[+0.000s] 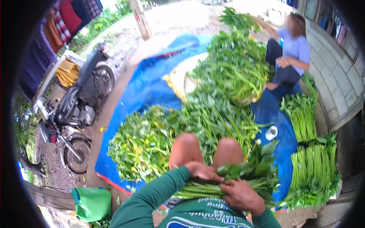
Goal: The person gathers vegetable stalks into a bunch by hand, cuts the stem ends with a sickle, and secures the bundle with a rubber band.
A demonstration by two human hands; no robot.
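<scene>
Across my lap lies a bundle of long-stemmed leafy greens (203,190) that look like water spinach, its leaves toward the right. My left hand (205,171) rests over the top of the bundle with fingers closed near its middle. Close beside it, my right hand (242,194) is curled around the stems from the near side. The fingertips of both hands nearly meet; whether a tie is between them is too small to make out. Just past my knees spreads a loose pile of greens (140,142).
A blue tarp (131,100) lies under the greens. Neat bundles (313,163) line the right side, near a white roll (271,132). Another person (294,51) sits at the back right by a tall heap (232,64). At left are a motorcycle (78,102) and a green jug (92,204).
</scene>
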